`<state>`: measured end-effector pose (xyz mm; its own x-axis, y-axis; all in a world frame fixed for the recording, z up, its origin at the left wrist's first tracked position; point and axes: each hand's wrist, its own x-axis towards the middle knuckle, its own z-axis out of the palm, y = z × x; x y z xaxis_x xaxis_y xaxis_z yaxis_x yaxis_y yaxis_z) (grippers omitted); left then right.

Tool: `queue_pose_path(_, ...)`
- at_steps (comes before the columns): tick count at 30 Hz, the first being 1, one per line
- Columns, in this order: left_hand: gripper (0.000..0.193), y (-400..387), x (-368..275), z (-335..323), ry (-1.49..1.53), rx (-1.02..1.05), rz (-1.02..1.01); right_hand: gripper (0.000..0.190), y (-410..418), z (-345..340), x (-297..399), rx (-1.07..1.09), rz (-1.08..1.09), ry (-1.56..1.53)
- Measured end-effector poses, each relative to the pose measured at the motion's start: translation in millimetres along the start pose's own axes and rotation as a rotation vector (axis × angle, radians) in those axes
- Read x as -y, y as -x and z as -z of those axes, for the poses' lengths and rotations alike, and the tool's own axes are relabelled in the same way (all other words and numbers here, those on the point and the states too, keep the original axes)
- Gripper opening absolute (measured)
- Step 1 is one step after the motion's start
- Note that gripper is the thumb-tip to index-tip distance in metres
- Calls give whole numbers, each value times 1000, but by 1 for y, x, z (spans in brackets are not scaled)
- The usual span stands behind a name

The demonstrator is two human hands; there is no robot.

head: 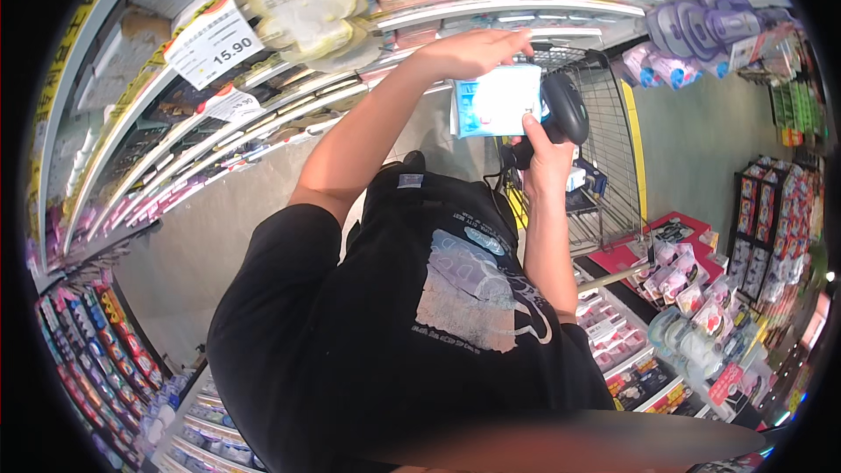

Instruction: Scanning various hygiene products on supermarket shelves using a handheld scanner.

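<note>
A white-and-blue soft packet [497,104] is held up in front of me, its middle washed out by glare. My right hand [550,161] has its thumb over the packet's lower right corner. In the same hand is a black handheld barcode scanner [566,108], whose head stands at the packet's right side. Its handle is partly covered by my fingers. My left hand [470,56] lies along the packet's top edge with its fingers stretched out to the right. Whether those fingers grip the packet is hidden.
A wire shopping cart [601,144] with boxes in it stands just beyond my right hand. Packed shelves [217,118] with price tags [220,43] curve along the left and top. At right are a purple hanging display [706,25], a display rack [765,223] and shelves of small packs [614,335].
</note>
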<state>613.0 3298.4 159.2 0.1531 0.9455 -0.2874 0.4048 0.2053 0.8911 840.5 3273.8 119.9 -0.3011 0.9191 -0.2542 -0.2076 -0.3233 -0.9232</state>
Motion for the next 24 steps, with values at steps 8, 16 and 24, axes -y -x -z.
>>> queue_pose_path(8,63,54,81,-25,633,-417,-47,47,-17,-24,-4,16,3,-115)
queue_pose_path(16,79,37,73,-97,714,-526,-116,32,-35,41,-12,131,63,171)
queue_pose_path(24,80,4,71,-134,822,-507,-146,28,-30,211,-16,11,208,642)
